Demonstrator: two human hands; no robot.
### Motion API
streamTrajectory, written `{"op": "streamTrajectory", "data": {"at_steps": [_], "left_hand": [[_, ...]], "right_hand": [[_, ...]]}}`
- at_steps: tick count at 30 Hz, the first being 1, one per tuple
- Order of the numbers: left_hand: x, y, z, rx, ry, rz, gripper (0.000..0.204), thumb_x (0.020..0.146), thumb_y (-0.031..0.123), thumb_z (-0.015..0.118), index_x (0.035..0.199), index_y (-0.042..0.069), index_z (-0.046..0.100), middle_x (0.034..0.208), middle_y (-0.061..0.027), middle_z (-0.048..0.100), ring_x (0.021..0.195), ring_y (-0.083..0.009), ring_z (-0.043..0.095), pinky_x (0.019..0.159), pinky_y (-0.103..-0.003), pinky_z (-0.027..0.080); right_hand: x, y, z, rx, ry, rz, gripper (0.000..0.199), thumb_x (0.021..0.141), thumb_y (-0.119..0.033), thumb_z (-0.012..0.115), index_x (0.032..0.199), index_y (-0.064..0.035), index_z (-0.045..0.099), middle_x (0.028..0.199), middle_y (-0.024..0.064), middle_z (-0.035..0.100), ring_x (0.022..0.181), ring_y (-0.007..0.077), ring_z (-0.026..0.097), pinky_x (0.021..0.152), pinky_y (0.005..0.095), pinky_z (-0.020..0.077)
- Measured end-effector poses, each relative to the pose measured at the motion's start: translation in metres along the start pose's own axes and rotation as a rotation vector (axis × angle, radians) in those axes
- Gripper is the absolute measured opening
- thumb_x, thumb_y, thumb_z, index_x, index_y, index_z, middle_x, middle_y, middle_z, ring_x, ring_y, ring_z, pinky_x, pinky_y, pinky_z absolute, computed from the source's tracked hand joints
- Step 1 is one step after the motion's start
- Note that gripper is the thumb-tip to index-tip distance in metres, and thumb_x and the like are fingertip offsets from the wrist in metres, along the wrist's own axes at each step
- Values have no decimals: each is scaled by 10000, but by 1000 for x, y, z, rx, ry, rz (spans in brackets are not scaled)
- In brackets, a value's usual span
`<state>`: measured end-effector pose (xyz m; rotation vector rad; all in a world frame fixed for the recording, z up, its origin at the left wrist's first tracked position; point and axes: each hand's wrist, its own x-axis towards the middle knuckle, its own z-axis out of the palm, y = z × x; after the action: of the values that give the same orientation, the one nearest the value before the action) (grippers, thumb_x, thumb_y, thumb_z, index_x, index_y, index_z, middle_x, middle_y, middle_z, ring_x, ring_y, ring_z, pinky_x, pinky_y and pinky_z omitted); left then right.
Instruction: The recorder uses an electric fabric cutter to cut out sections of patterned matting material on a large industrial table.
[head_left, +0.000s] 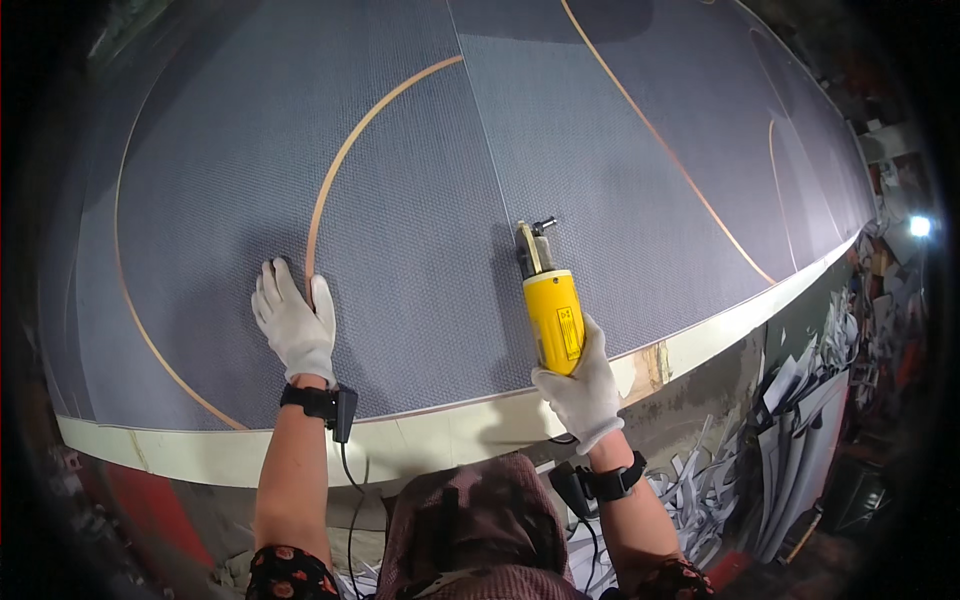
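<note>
My right hand (585,390), in a white glove, is wrapped around the rear of a yellow electric cutter (556,318). The tool's dark metal head points away from me and rests at a straight seam in the dark grey-blue textured sheet (410,250). To the left, my gloved left hand (296,318) lies flat on the sheet, fingers spread, near the lower end of a curved tan stripe (330,180). Nothing is held in that hand. Both wrists wear black straps with small boxes and cables.
The sheet covers a wide table with a pale front edge (400,440). White offcut strips (700,480) pile up below at the right, beside rolled or bent sheets (800,450). A bright lamp (919,226) shines at the far right. More curved stripes cross the sheet.
</note>
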<state>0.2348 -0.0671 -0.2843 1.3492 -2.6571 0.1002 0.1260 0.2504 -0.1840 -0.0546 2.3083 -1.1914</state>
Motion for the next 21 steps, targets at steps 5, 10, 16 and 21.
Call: {"op": "streamTrajectory", "data": {"at_steps": [5,10,16,21], "left_hand": [[3,10,-13,-120,-84,-76,696,922,473,537,1444,35,391,1496,-188,373,1420,-349,300,1193,-470,229],[32,16,-9,-260,-251,-75,742,906,487,562,1464,38,367,1515,-212,340,1434,-368,271,1196,-478,209],[92,30,5,-281,-249,-24,755,925,487,527,1485,24,319,1536,-216,299,1446,-377,236,1201,-483,188],[90,44,19,-108,-177,-1,720,960,461,469,1496,14,292,1529,-239,309,1439,-393,238,1200,-488,153]], "right_hand": [[27,-15,0,-106,11,13,846,761,-80,693,1472,-4,241,1197,174,579,1043,286,640,907,348,513],[60,-22,2,-237,19,59,842,767,-94,692,1477,-30,243,1215,180,580,1050,290,648,913,366,525],[100,-39,10,-267,39,41,811,781,-84,689,1470,-48,264,1246,166,574,1099,290,638,960,370,516],[140,-61,19,-274,57,20,785,793,-78,686,1460,-43,276,1241,162,580,1107,287,638,971,365,514]]}}
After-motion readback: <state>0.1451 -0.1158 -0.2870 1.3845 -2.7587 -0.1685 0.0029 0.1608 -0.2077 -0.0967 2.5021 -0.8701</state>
